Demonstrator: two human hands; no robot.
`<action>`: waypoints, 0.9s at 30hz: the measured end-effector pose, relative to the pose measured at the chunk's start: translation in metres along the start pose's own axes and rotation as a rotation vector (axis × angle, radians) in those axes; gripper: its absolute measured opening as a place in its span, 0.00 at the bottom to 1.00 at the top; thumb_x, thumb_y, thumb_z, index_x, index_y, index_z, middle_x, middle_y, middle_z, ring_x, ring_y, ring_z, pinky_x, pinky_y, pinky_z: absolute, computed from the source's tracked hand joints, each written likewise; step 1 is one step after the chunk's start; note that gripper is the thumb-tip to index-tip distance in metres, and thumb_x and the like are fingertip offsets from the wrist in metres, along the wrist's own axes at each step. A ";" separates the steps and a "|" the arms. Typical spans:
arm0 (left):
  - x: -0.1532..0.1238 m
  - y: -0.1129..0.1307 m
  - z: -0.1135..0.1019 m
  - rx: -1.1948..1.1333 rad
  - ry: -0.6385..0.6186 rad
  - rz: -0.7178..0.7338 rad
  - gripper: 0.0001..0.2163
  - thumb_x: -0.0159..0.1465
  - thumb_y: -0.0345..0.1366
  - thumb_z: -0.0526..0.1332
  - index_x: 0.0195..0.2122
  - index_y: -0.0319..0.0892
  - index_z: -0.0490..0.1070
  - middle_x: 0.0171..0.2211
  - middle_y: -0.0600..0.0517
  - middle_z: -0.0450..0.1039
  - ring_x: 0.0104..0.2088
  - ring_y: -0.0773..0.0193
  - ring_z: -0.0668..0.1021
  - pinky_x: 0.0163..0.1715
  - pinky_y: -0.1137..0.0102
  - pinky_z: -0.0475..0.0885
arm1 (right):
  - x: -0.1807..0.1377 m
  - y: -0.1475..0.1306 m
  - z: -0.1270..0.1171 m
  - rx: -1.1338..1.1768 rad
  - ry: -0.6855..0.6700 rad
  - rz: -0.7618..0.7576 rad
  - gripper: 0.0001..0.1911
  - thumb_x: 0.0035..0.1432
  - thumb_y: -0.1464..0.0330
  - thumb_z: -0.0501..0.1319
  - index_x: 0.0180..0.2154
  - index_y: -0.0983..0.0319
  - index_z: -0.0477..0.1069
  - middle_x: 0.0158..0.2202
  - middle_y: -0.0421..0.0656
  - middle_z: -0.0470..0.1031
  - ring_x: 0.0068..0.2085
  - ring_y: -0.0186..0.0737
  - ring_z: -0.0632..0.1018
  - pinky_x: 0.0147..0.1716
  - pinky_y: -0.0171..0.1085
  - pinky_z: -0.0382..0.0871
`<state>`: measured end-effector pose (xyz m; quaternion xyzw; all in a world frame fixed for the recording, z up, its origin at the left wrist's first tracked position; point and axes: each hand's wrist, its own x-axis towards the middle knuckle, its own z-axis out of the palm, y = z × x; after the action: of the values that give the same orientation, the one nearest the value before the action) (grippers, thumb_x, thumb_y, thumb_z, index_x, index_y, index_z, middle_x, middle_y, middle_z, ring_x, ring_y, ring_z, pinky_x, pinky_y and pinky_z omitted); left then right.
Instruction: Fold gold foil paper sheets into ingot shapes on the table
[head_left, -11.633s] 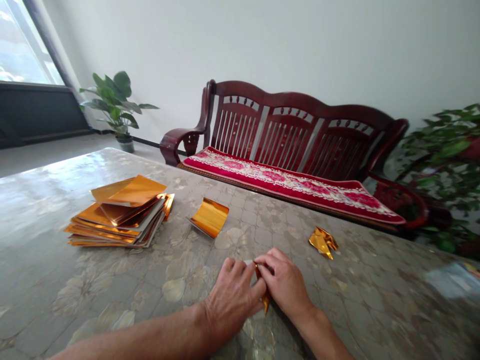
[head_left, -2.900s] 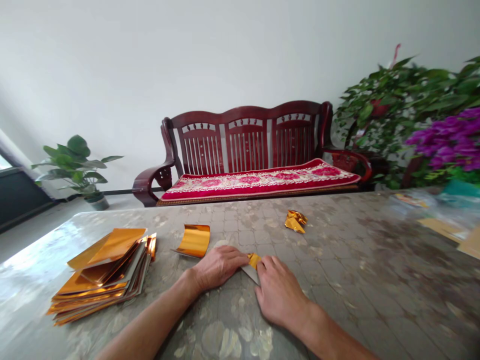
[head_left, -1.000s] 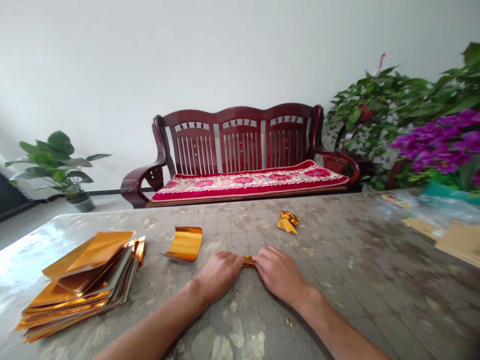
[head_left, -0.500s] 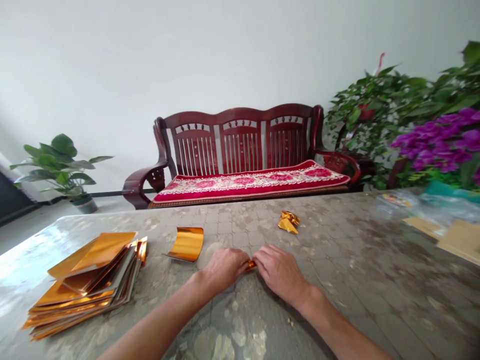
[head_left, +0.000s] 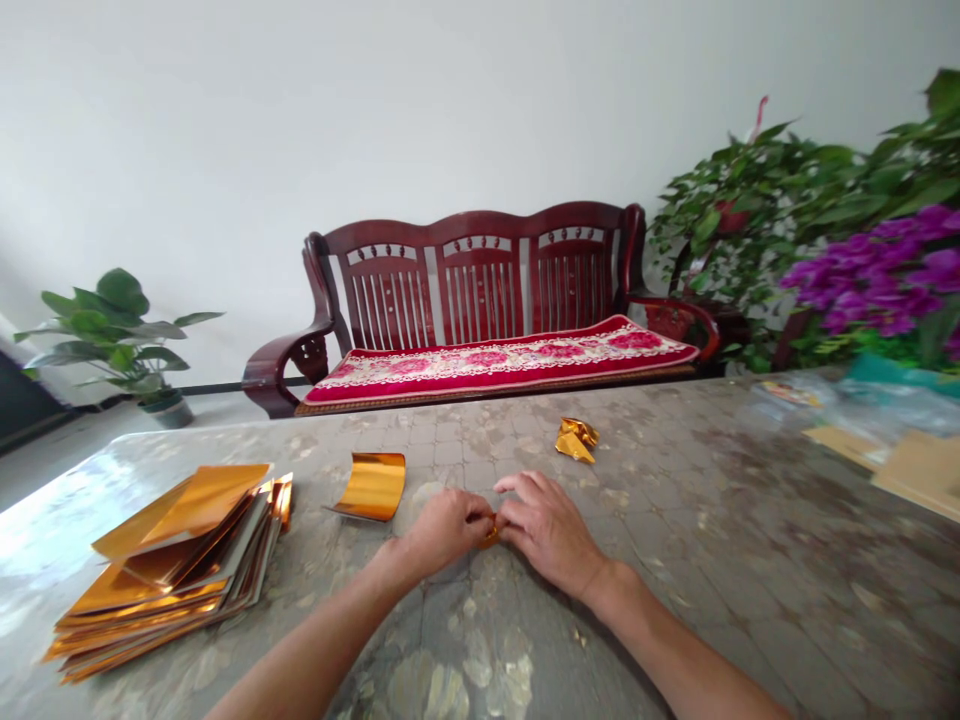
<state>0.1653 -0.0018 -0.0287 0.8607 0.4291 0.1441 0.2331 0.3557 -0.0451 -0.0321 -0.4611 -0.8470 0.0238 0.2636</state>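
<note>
Between my two hands, just above the table (head_left: 480, 640), is a small folded piece of gold foil paper (head_left: 490, 538), mostly covered by my fingers. My left hand (head_left: 453, 530) pinches its left side. My right hand (head_left: 546, 530) has its thumb and a finger on the right side, while other fingers stretch out above it. A single curved sheet of gold paper (head_left: 373, 487) lies beyond my left hand. Farther off, past my right hand, sits a crumpled, folded gold foil piece (head_left: 577, 440).
A stack of gold paper sheets (head_left: 142, 610) lies at the table's left. Clear plastic bags (head_left: 862, 412) and brown cardboard (head_left: 919, 475) are at the right edge. Behind the table stand a wooden bench (head_left: 480, 285), a potted plant (head_left: 124, 335) and purple flowers (head_left: 874, 275).
Both hands have shifted slightly left with the foil piece. Some right-hand fingers have lifted and spread from their closed grip. The sheets and the crumpled piece have stayed put.
</note>
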 end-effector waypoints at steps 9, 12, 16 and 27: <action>-0.006 -0.009 0.016 -0.278 0.130 -0.125 0.09 0.58 0.34 0.55 0.26 0.40 0.73 0.21 0.57 0.65 0.24 0.69 0.66 0.25 0.75 0.55 | -0.001 0.010 0.019 0.547 0.263 0.280 0.18 0.55 0.75 0.60 0.48 0.57 0.72 0.45 0.42 0.77 0.45 0.40 0.76 0.47 0.40 0.69; -0.010 -0.013 0.022 -0.400 0.152 -0.155 0.08 0.57 0.34 0.56 0.29 0.38 0.73 0.22 0.57 0.64 0.24 0.70 0.65 0.24 0.75 0.56 | 0.002 0.011 0.028 0.774 0.314 0.453 0.22 0.55 0.72 0.59 0.52 0.60 0.70 0.43 0.44 0.78 0.40 0.40 0.78 0.43 0.40 0.72; -0.014 -0.010 0.028 -0.495 0.161 -0.177 0.09 0.57 0.35 0.57 0.33 0.37 0.74 0.21 0.58 0.64 0.22 0.71 0.64 0.22 0.75 0.54 | 0.005 0.008 0.030 0.886 0.266 0.538 0.19 0.51 0.68 0.62 0.46 0.64 0.75 0.37 0.45 0.79 0.38 0.42 0.78 0.42 0.41 0.72; -0.010 -0.004 0.039 -0.626 0.218 -0.143 0.10 0.59 0.38 0.58 0.28 0.37 0.72 0.21 0.56 0.63 0.24 0.69 0.64 0.25 0.75 0.58 | 0.005 -0.004 0.022 0.831 0.257 0.530 0.14 0.53 0.64 0.61 0.39 0.62 0.80 0.28 0.42 0.76 0.30 0.39 0.74 0.34 0.37 0.68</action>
<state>0.1743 -0.0182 -0.0643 0.6946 0.4457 0.3435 0.4482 0.3397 -0.0392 -0.0476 -0.5156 -0.5804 0.3678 0.5119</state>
